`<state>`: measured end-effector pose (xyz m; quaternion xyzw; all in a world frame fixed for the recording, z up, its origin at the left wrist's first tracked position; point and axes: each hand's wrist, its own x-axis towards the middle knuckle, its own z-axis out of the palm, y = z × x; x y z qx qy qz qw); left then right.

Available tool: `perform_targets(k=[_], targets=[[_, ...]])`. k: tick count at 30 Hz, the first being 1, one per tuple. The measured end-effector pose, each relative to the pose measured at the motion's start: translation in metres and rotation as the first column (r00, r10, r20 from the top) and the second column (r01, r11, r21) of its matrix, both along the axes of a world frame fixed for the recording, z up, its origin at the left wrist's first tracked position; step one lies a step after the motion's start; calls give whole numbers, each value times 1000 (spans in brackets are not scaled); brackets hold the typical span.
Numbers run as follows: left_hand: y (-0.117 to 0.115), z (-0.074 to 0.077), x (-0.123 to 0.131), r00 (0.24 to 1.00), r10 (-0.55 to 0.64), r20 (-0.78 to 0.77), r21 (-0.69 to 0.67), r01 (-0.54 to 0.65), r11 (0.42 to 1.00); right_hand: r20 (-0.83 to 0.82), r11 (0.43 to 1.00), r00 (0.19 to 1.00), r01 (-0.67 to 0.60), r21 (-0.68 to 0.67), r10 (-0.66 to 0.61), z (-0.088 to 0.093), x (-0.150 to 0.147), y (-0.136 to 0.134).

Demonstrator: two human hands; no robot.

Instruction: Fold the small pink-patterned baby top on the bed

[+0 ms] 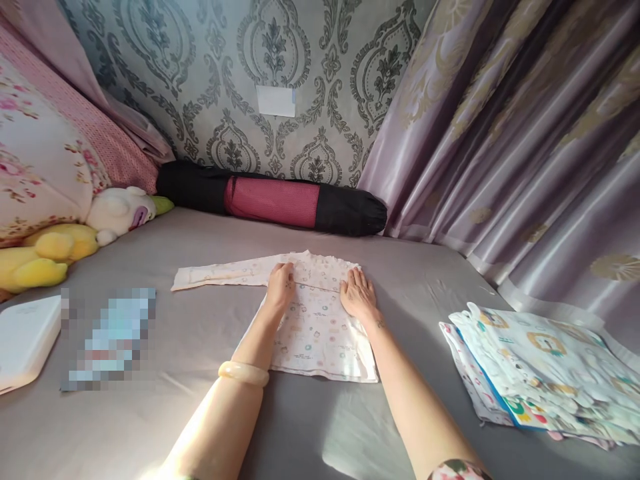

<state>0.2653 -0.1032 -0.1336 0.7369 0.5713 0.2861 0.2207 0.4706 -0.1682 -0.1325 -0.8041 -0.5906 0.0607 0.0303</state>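
Observation:
A small white printed garment (315, 327) lies flat on the grey bed sheet (200, 400), one sleeve stretched out to the left. My left hand (280, 283) rests on its upper left part with the fingers curled down on the cloth. My right hand (356, 293) lies flat on its upper right part, fingers stretched out. A pale bangle (243, 373) sits on my left wrist.
A stack of folded printed cloths (545, 373) lies at the right. A black and red rolled bag (273, 200) lies along the wall. Plush toys (75, 233) and a floral pillow (35, 160) are at the left, a white box (25, 340) nearer. Curtains (525, 147) hang on the right.

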Motion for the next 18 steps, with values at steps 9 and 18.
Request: perform_targets(k=[9, 18], targets=[[-5, 18, -11, 985, 46, -167, 4, -46, 999, 13, 1000, 1000, -28, -9, 28, 6, -7, 21], [24, 11, -61, 965, 255, 64, -67, -250, 966, -24, 999, 1000, -14, -48, 12, 0, -2, 25]])
